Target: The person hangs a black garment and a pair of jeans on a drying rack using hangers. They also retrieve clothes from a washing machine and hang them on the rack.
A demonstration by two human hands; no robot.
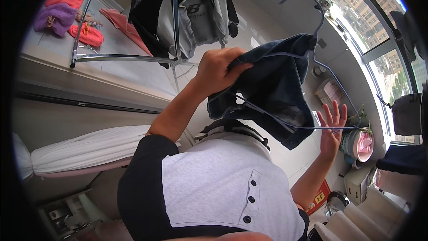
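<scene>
A dark blue denim garment (267, 83) hangs in front of me, partly on a wire clothes hanger (337, 73) whose hook points up. My left hand (222, 70) grips the garment's upper edge between thumb and fingers. One side of the hanger runs inside the garment; the other side sticks out to the right. My right hand (331, 127) is at the hanger's lower right bar, palm showing and fingers spread upward. Whether its thumb touches the bar, I cannot tell.
A metal clothes rack (125, 59) with jackets (197, 13) stands ahead. Red and purple cloths (55, 16) lie at the far left. A bucket with pink cloth (364, 144) and a white cabinet (356, 184) are at right, below windows. A tied white curtain (90, 149) is at left.
</scene>
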